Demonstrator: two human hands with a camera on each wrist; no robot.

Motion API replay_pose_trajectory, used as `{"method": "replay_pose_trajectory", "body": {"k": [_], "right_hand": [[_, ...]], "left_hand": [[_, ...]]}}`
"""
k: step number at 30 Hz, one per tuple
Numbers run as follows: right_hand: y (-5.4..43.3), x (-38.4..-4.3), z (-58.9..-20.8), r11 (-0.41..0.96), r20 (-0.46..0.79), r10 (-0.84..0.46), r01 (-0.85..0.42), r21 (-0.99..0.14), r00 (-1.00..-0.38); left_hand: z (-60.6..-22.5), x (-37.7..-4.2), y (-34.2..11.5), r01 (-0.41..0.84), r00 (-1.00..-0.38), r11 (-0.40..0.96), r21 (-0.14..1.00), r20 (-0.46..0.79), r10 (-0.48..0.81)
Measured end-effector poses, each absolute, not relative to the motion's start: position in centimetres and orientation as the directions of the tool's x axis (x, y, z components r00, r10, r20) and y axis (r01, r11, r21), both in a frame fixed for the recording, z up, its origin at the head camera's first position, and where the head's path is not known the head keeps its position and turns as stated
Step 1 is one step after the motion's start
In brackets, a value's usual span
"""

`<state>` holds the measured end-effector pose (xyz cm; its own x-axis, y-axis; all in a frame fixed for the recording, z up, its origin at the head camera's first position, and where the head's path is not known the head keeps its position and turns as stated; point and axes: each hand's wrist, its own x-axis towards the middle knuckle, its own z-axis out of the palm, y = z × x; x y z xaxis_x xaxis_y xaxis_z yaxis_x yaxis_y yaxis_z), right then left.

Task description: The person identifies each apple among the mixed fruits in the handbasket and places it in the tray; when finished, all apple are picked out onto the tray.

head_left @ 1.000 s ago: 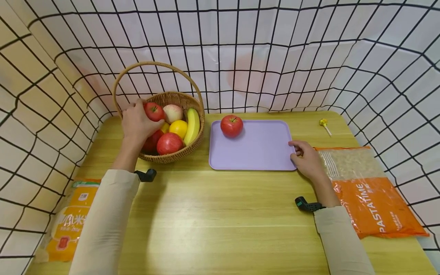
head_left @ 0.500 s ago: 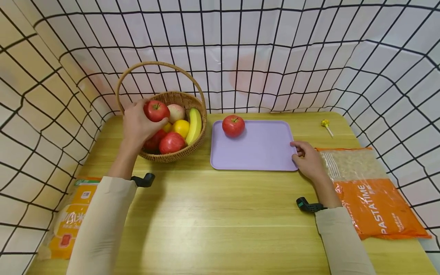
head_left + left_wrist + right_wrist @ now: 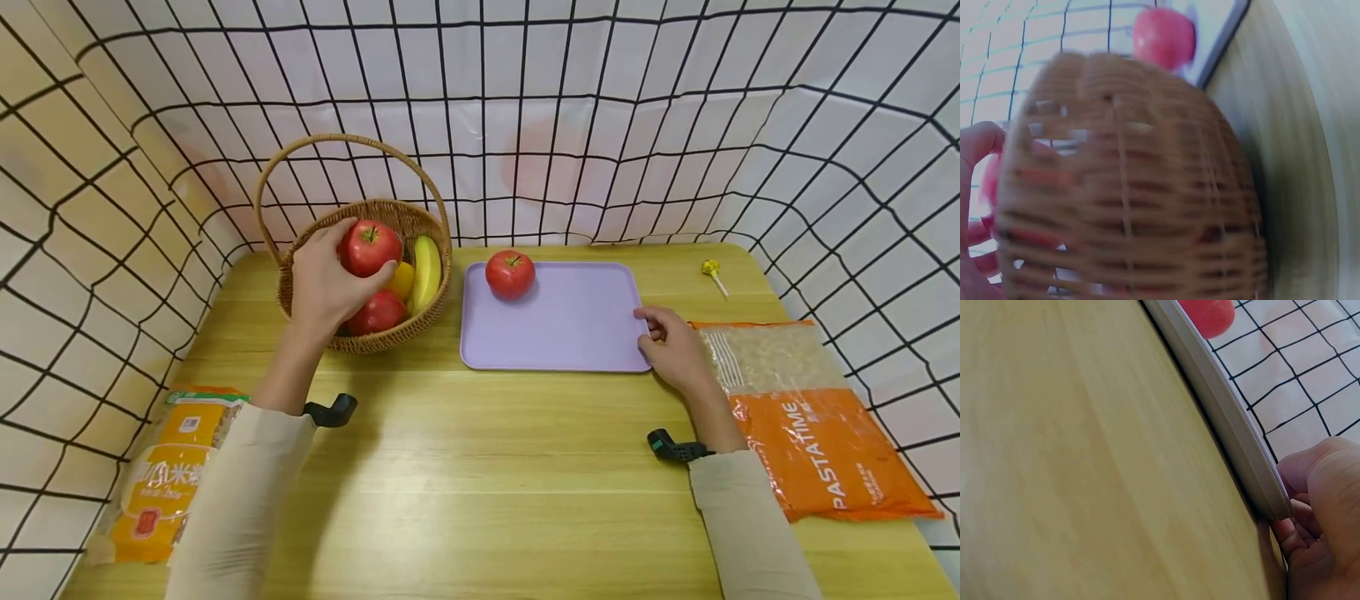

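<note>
My left hand (image 3: 327, 279) grips a red apple (image 3: 372, 247) between thumb and fingers, held over the wicker basket (image 3: 382, 340). Below it in the basket lie another red fruit (image 3: 379, 312), a yellow fruit (image 3: 402, 281) and a banana (image 3: 427, 273); the hand and apple hide the rest. The basket's woven side (image 3: 1141, 200) fills most of the blurred left wrist view. A second apple (image 3: 510, 274) rests at the back left of a lilac tray (image 3: 562, 333). At the tray's right edge, my right hand (image 3: 675, 348) pinches the rim, thumb and fingers around it (image 3: 1329, 519).
An orange pasta bag (image 3: 825, 450) lies right of the right forearm. A yellow lollipop (image 3: 711, 272) sits at the back right. Another yellow-orange bag (image 3: 161, 483) is at the left, partly behind the left sleeve. White cloth with a black grid (image 3: 570, 125) stands around the wooden table (image 3: 487, 467).
The left hand has lifted the apple from the basket's left side and moved it right, over the other fruit. The right hand stays at the tray's edge.
</note>
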<state>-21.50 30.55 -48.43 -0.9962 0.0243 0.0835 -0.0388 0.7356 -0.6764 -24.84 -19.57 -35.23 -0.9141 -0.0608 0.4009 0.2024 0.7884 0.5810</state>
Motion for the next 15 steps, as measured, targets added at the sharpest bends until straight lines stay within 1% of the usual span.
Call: {"method": "replay_pose_trajectory", "body": {"k": [4,10,15], "right_hand": [[30.6,-21.5,-48.5,0.735,0.085,0.026,-0.039,-0.677,-0.996],[30.7,-21.6,-48.7,0.732,0.088,0.024,-0.042,-0.68,-0.996],[30.8,-21.6,-48.8,0.734,0.09,0.026,-0.042,-0.678,-0.996]], "left_hand": [[-35.1,-24.3,-17.9,0.246,-0.906,0.757,0.605,0.422,-0.043],[-35.1,-23.7,-15.3,0.367,-0.876,0.658,0.658,0.483,0.006],[-35.2,-23.4,-13.4,0.414,-0.87,0.592,0.691,0.492,0.033]]}}
